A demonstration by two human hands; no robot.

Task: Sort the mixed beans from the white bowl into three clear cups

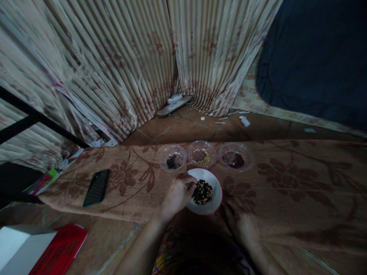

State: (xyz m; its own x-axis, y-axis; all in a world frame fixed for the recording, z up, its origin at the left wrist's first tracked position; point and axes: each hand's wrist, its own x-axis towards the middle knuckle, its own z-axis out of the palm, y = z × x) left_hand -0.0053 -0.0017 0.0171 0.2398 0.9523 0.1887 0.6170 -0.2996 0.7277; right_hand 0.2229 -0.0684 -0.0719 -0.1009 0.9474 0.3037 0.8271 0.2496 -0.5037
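Note:
A white bowl (217, 191) with a red rim holds a mix of dark and yellow beans (203, 192). My left hand (178, 191) reaches over the bowl's left rim, thumb and fingers pinched together at the beans' edge. A small dark thing shows at its fingertips, too small to name. My right hand (240, 217) is low beside the bowl's right rim, in shadow; its fingers are too dark to make out. Behind the bowl stand three clear plastic bowls: the left bowl (160, 158) with black beans, the middle bowl (200, 143) with yellow ones, the right bowl (250, 158) with dark red ones.
A brown flowered cloth (281, 214) covers the low table. On its left lies a dark phone (96, 188). A white box (25, 244) and a red bag (61, 248) are on the tiled floor at lower left. Striped curtains (137, 57) hang behind.

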